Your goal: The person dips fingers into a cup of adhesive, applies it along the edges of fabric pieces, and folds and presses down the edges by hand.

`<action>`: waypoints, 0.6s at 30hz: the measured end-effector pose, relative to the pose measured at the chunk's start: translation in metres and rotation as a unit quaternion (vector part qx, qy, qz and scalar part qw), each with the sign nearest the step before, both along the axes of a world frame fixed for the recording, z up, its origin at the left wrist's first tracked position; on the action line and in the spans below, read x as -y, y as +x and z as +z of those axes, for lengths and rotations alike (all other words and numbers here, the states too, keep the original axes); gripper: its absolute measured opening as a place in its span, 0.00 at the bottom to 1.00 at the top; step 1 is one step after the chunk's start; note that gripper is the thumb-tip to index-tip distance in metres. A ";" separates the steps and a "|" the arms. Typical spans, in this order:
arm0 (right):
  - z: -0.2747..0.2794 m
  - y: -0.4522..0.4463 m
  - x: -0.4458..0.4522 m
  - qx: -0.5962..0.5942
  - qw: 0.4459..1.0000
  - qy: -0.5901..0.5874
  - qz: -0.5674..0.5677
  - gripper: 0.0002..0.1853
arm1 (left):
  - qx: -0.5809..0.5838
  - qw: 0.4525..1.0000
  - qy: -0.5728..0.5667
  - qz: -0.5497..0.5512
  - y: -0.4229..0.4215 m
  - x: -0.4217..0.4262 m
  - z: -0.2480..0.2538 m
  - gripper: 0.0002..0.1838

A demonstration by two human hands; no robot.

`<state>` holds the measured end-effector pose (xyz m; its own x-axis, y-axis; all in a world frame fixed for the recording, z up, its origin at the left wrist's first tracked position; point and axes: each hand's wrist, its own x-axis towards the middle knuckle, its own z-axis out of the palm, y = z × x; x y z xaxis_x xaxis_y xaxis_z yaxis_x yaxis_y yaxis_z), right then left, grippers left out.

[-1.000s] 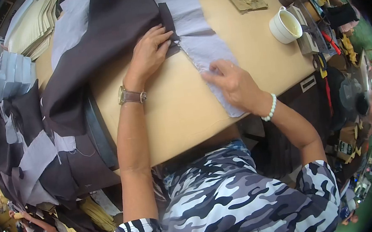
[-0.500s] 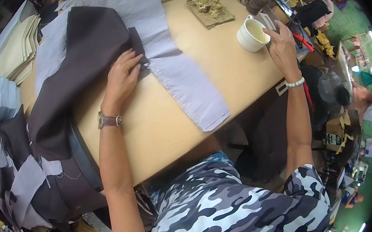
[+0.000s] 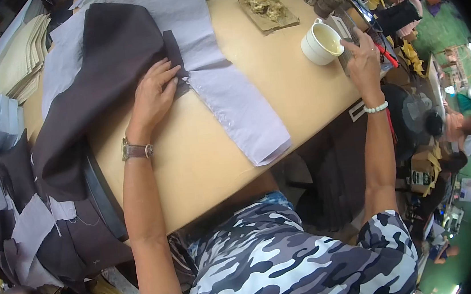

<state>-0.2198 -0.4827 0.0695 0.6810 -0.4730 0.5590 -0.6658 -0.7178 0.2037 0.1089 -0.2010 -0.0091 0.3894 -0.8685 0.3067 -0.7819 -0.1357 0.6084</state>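
Note:
My left hand (image 3: pixel 155 92) lies with its fingers extended on the edge of a dark brown fabric piece (image 3: pixel 116 50), pressing it against the table. Under and beside it, a pale lavender-grey fabric strip (image 3: pixel 243 111) runs toward the table's front edge. My right hand (image 3: pixel 363 62) is at the right side of a white cup (image 3: pixel 312 50) with pale yellowish contents. One finger reaches to the cup's rim, another stretches away over the table edge, and nothing shows gripped in that hand. Whether the fingertip touches the contents I cannot make out.
Behind the cup, a brown board (image 3: pixel 274 21) carries a yellowish clump. Two bottles (image 3: pixel 330 0) stand at the back right, near a red-handled tool (image 3: pixel 388 57). Stacked cream sheets (image 3: pixel 22 60) and pale blue bundles (image 3: pixel 0 123) line the left. Dark cloth hangs below them.
My right hand has shifted slightly at the cup's rim, its fingers spreading further apart. The left hand stays on the dark fabric. The whole view has shifted a little.

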 end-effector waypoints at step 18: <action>-0.038 0.107 -0.147 -0.046 0.734 0.538 0.413 0.20 | 0.013 1.000 -0.009 0.012 -0.002 -0.002 0.001 0.15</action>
